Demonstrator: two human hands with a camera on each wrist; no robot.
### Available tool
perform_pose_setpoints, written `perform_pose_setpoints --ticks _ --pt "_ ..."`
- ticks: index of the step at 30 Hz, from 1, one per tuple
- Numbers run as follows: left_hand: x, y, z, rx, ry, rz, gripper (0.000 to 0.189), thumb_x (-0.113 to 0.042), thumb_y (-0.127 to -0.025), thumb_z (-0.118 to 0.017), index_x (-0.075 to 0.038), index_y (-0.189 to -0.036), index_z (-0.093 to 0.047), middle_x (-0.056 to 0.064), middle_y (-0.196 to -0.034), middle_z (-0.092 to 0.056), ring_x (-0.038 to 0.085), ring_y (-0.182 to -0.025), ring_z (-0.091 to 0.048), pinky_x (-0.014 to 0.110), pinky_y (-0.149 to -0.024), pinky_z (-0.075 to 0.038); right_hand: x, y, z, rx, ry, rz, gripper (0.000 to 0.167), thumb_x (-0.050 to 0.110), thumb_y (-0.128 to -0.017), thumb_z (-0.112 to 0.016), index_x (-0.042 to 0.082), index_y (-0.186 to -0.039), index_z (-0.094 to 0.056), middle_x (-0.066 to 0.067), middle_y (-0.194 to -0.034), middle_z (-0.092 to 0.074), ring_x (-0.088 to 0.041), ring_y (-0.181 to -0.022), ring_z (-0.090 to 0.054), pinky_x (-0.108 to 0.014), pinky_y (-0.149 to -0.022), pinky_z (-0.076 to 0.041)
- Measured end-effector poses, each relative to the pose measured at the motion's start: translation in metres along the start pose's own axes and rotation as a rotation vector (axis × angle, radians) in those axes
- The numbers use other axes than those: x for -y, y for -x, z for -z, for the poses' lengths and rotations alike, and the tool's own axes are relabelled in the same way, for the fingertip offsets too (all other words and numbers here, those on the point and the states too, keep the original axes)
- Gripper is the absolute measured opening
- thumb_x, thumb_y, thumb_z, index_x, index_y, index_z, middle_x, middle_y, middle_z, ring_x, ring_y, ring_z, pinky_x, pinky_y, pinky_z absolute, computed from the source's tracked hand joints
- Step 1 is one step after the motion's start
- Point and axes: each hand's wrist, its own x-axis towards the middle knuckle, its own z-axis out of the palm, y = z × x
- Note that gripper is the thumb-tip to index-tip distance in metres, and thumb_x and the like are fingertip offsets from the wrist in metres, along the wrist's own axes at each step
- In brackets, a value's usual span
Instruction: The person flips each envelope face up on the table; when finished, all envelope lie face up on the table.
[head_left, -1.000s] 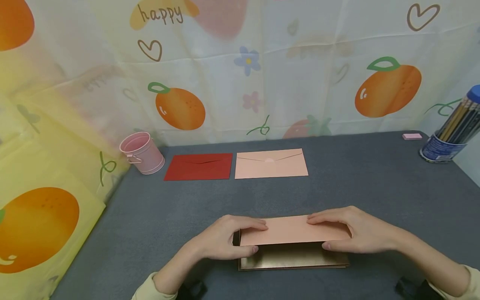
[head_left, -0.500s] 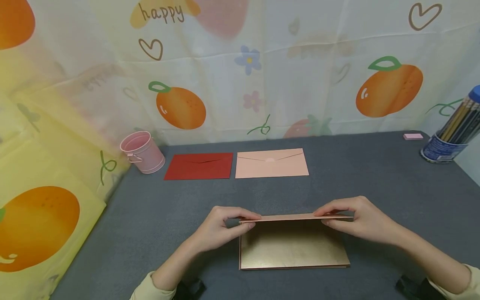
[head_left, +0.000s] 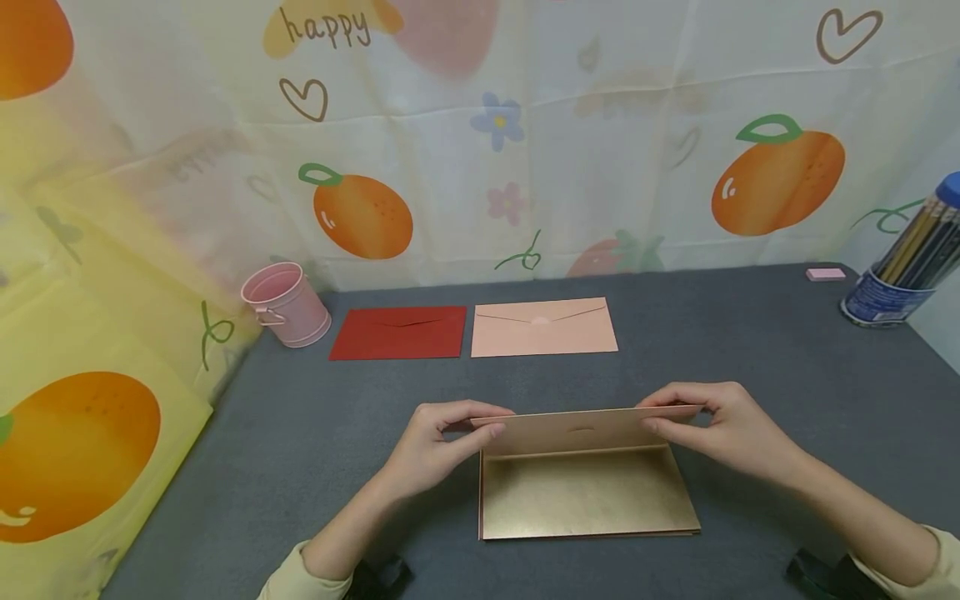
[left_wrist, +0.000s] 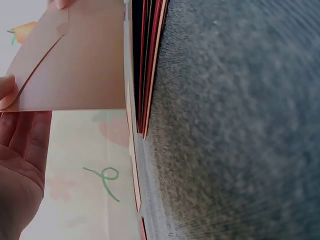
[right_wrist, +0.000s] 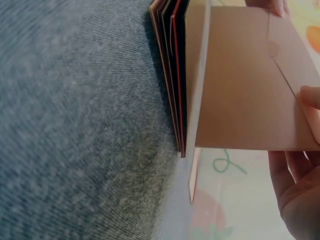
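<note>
Both hands grip a pale pink envelope [head_left: 555, 435] along its upper edge. My left hand [head_left: 438, 437] pinches the left corner between thumb and fingers, and my right hand [head_left: 727, 425] does the same at the right. The envelope stands nearly upright, its flap side facing me in the wrist views. Its lower edge is right at the back of a gold envelope [head_left: 588, 496] lying flat on the table. That gold one tops a stack of several envelopes, whose red, dark and pinkish edges [left_wrist: 145, 75] show in the left wrist view.
Farther back lie a red envelope [head_left: 397, 335] and another pale pink envelope [head_left: 543, 333], side by side. A pink bucket [head_left: 288, 308] stands at the back left. At the back right are a pink eraser-like block [head_left: 825, 273] and a blue holder [head_left: 885, 296] of pencils.
The pink envelope has tipped up from lying slanted over the gold one to near upright, its flap side now facing me. Both hands rose and moved back with it, exposing the gold envelope.
</note>
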Motion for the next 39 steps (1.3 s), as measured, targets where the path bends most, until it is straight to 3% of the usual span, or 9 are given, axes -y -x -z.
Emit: perform_pose_setpoints --ticks 4,10,14,17,21,25,32,39 --pt "0.002 0.001 0.002 0.016 -0.011 0.019 0.019 -0.009 -0.092 -0.068 -0.008 -0.110 -0.073 0.001 -0.101 -0.073 0.018 -0.082 -0.069 0.033 -0.076 -0.056 -0.001 0.001 0.000 0.000 -0.003 -0.021 0.029 -0.001 -0.083 -0.075 0.022 -0.101 -0.072 0.008 -0.089 -0.071 -0.007 -0.073 -0.064 -0.024 -0.053 -0.045" --pt "0.008 0.004 0.006 0.041 -0.055 0.037 0.014 -0.009 -0.089 -0.071 -0.011 -0.103 -0.074 -0.003 -0.092 -0.073 0.012 -0.080 -0.068 0.032 -0.077 -0.057 -0.006 0.002 0.004 0.020 0.019 -0.056 0.027 0.005 -0.083 -0.076 0.024 -0.102 -0.071 0.006 -0.087 -0.069 -0.007 -0.074 -0.061 -0.023 -0.058 -0.046" --pt "0.013 0.007 0.011 0.107 -0.089 0.091 0.009 -0.006 -0.087 -0.073 -0.013 -0.094 -0.074 -0.001 -0.089 -0.073 0.010 -0.080 -0.068 0.031 -0.076 -0.057 -0.013 0.004 0.005 0.055 0.054 -0.076 0.025 0.008 -0.082 -0.078 0.025 -0.099 -0.071 0.011 -0.086 -0.069 -0.005 -0.075 -0.062 -0.020 -0.065 -0.050" --pt "0.016 0.009 0.015 0.171 -0.125 0.145 0.006 -0.007 -0.087 -0.073 -0.013 -0.088 -0.073 -0.001 -0.086 -0.072 0.008 -0.081 -0.067 0.030 -0.076 -0.056 -0.016 0.006 0.006 0.107 0.101 -0.105 0.020 0.012 -0.082 -0.079 0.026 -0.095 -0.072 0.016 -0.083 -0.068 -0.002 -0.071 -0.062 -0.021 -0.063 -0.050" --pt "0.019 0.009 0.017 0.236 -0.152 0.186 0.002 -0.012 -0.090 -0.071 -0.013 -0.091 -0.072 -0.003 -0.089 -0.072 0.008 -0.084 -0.067 0.030 -0.078 -0.056 -0.020 0.008 0.007 0.165 0.144 -0.157 0.010 0.018 -0.083 -0.079 0.025 -0.084 -0.071 0.018 -0.075 -0.067 0.000 -0.066 -0.059 -0.023 -0.056 -0.047" --pt "0.021 0.008 0.018 0.261 -0.163 0.210 0.010 -0.016 -0.090 -0.071 -0.015 -0.100 -0.074 -0.006 -0.094 -0.072 0.007 -0.086 -0.067 0.029 -0.081 -0.055 -0.023 0.008 0.008 0.210 0.140 -0.177 0.008 0.020 -0.084 -0.078 0.021 -0.082 -0.071 0.016 -0.076 -0.068 0.000 -0.067 -0.059 -0.023 -0.056 -0.047" --pt "0.025 0.002 0.016 0.255 -0.167 0.236 0.014 -0.011 -0.088 -0.073 -0.014 -0.102 -0.074 -0.006 -0.089 -0.072 0.007 -0.082 -0.067 0.027 -0.077 -0.055 -0.030 0.007 0.011 0.251 0.130 -0.247 0.010 0.025 -0.085 -0.077 0.019 -0.088 -0.071 0.016 -0.080 -0.068 -0.001 -0.070 -0.062 -0.024 -0.060 -0.051" --pt "0.027 -0.018 0.008 0.120 -0.117 0.361 0.013 -0.014 -0.087 -0.074 -0.011 -0.100 -0.073 -0.003 -0.086 -0.071 0.011 -0.080 -0.067 0.027 -0.073 -0.054 -0.040 0.003 0.022 0.162 0.095 -0.401 0.017 0.026 -0.085 -0.077 0.013 -0.090 -0.067 0.006 -0.081 -0.068 -0.007 -0.074 -0.064 -0.025 -0.064 -0.051"
